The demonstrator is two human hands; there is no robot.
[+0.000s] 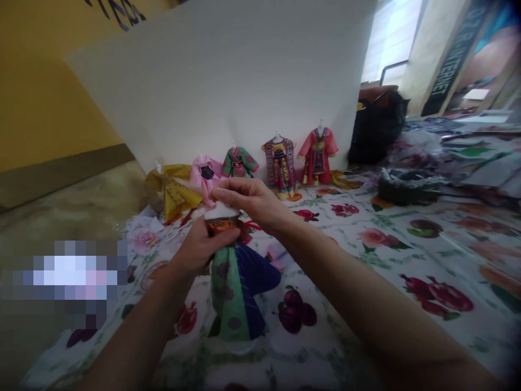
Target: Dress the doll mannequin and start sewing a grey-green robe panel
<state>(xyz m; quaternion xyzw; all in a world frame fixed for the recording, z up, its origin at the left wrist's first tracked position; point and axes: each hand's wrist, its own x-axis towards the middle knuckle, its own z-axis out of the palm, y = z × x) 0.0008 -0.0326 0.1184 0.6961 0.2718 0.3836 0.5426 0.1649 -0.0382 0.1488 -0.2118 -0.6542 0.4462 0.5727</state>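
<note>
Fruit-printed tablecloth, backed by a white panel and a row of five miniature costumes. At right, a black bag, contents hidden. Centre, upright, a green-and-blue miniature dress, the left hand wrapped around its orange band. The right hand arches over the white top, thumb and fingertips together; whether they grip anything cannot be told.

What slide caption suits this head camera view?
Left hand holding a miniature green-and-blue costume, right hand at its white top, five small costumes behind.
</note>
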